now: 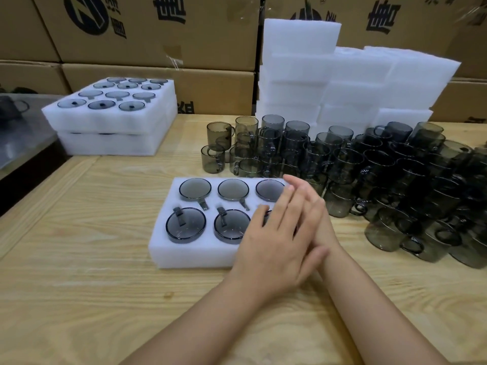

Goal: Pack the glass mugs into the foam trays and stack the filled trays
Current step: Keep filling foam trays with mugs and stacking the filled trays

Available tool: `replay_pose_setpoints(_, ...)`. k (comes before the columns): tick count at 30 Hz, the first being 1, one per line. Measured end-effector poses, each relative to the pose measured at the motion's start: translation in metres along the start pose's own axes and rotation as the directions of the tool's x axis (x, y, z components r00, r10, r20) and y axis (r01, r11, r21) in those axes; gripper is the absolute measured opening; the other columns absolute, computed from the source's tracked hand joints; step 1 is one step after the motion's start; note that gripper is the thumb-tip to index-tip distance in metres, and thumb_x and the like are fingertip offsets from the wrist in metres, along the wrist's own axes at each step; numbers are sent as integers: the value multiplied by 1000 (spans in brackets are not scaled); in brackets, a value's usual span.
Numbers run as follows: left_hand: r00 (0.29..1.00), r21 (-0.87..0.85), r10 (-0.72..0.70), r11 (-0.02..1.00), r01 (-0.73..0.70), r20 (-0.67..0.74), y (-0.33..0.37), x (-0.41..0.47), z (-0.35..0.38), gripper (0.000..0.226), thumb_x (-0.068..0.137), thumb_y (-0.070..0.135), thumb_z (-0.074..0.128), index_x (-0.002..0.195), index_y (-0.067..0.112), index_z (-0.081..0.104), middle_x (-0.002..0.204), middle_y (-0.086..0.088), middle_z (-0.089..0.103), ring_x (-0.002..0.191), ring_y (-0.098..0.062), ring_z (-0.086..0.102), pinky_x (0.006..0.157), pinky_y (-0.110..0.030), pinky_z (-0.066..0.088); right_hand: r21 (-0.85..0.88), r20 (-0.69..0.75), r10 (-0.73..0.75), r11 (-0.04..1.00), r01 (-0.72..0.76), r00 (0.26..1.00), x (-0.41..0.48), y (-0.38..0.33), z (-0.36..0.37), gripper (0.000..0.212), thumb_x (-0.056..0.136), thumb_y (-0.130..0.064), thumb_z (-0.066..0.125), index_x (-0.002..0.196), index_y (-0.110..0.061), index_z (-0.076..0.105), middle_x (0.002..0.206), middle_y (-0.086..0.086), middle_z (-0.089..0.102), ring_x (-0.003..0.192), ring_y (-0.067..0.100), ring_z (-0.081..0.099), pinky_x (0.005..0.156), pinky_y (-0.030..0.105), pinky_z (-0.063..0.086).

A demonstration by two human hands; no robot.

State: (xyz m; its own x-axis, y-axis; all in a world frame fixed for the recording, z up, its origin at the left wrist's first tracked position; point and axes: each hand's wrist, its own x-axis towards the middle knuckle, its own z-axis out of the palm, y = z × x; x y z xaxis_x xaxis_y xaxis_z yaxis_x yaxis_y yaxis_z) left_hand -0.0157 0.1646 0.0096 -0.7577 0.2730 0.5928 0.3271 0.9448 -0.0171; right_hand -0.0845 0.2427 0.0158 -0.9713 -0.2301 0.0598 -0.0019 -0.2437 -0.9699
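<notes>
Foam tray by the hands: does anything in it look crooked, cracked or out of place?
Nothing stands out. The foam tray holds five visible glass mugs seated level in their pockets, handles in the slots. The sixth pocket is hidden under the left hand and right hand, so it cannot be judged.

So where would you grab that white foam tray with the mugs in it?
Probably by its two short ends, one hand from the left and one from the right, fingers under the bottom edge. The foam tray lies flat, is wide, and its glass mugs sit in open-topped pockets, so a level two-sided lift looks safest.
</notes>
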Motion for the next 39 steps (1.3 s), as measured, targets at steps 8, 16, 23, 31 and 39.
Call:
replay_pose_setpoints(8,991,127,131,984,-128,-15,-35,-27,-7,63,88,54,49,143,23,43,145,-14,45,108,-30,61,75,-34,49,-5,-13,75,997,-75,997,0,21,13,24,97,-24,46,118,-21,57,121,4,63,111,16,60,95,33,49)
replay_pose_setpoints(16,994,207,99,974,-88,-42,-85,-50,-22,51,74,42,58,111,8,70,106,-14,69,90,-27,67,68,-34,50,-390,189,-10,917,84,982,-15,40,31,31,98,-26,44,129,-27,48,123,-9,61,114,-1,54,97,13,37)
replay_pose_setpoints(23,991,226,-96,967,116,-96,-129,-69,-29,51,62,34,55,104,8,67,105,-6,67,92,-24,60,74,-38,41,-668,360,-22,692,274,933,-22,45,30,49,94,-36,48,141,-28,35,119,-14,52,117,-6,43,98,11,32)
replay_pose_setpoints(31,823,250,-561,788,563,-89,-180,-79,-24,43,78,23,57,120,18,62,136,-14,49,129,-29,43,102,-73,8,-717,400,-16,617,324,916,-23,46,29,53,94,-41,47,143,-28,32,119,-19,46,121,-4,36,99,7,24)
replay_pose_setpoints(39,608,42,-792,607,794,-54,-219,-75,-13,45,92,26,54,136,34,45,158,-15,-2,144,-33,-16,103,-75,12,-747,458,-48,520,414,888,-24,45,30,57,95,-41,47,145,-24,26,124,-16,44,120,-5,30,101,10,24)
